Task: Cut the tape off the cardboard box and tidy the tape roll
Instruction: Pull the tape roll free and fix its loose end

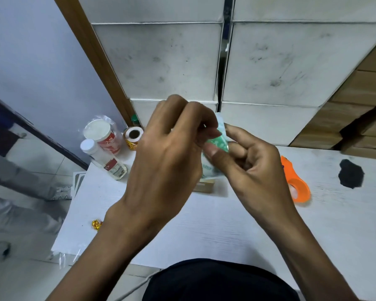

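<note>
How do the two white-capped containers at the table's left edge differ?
The wide jar is squat, broad-lidded, red-labelled and wrapped in clear plastic. The slim bottle is narrower, small-capped, unwrapped, its clear body showing, and lies nearer the camera. Both have white caps and appear tilted the same way.

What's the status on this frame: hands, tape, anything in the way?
Left hand and right hand both pinching green printed tape above the table. Cardboard box mostly hidden beneath. Orange tape dispenser idle, right. Nothing obstructing.
</note>
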`<state>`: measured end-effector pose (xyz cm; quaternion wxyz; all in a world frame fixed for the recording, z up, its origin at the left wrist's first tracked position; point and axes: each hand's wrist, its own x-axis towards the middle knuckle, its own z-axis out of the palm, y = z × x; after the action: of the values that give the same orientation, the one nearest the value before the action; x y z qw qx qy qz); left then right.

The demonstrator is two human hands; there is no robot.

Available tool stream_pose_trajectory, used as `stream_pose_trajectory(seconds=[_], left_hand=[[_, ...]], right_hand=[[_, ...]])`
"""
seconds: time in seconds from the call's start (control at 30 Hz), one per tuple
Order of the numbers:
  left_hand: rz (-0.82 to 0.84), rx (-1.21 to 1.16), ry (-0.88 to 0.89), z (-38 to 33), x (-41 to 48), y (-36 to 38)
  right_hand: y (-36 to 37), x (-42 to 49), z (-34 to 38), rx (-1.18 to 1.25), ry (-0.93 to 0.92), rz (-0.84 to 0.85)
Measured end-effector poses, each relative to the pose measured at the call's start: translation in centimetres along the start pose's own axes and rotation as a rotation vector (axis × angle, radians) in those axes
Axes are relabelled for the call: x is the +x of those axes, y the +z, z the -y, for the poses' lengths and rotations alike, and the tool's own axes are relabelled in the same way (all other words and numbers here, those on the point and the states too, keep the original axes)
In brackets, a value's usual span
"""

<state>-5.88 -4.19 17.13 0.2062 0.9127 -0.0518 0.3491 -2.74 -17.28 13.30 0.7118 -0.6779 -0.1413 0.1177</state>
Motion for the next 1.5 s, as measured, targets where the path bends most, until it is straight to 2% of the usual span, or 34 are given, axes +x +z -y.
stream_pose_trajectory(seconds=[0.17,0.33,0.47,0.67,0.87,1.1,1.27,1.5], left_hand=[[0.163,-0.079,-0.040,1.3,1.6,-1.1],[0.249,-0.034,-0.003,1.7,2.7,-2.0],[0.171,0.043,0.014,1.5,2.3,-1.1],[0.044,0.188,0.015,0.9,2.1,-0.3],[0.020,0.245,0.055,0.8,1.3,-0.4],[-0.052,0.146,0.060,0.8,-0.3,-0.1],[0.046,0.098,0.051,0.5,-0.2,-0.2],[-0.011,0.181,0.194,0.3,-0.5,0.0]], right_hand=[[0.1,-0.8,-0.1,-0.053,-0.051,-0.038],[0.6,-1.3,-0.4,-0.059,-0.082,-0.112],[1.2,-0.9,-0.3,-0.095,-0.102,-0.179],[2.0,0.1,0.0,-0.120,-0.125,-0.187],[2.6,0.5,0.0,-0.097,-0.126,-0.166],[2.4,0.0,-0.5,-0.072,-0.141,-0.138],[1.7,0.2,0.2,0.004,-0.159,-0.129],[1.0,-0.1,0.2,0.286,-0.117,-0.030]])
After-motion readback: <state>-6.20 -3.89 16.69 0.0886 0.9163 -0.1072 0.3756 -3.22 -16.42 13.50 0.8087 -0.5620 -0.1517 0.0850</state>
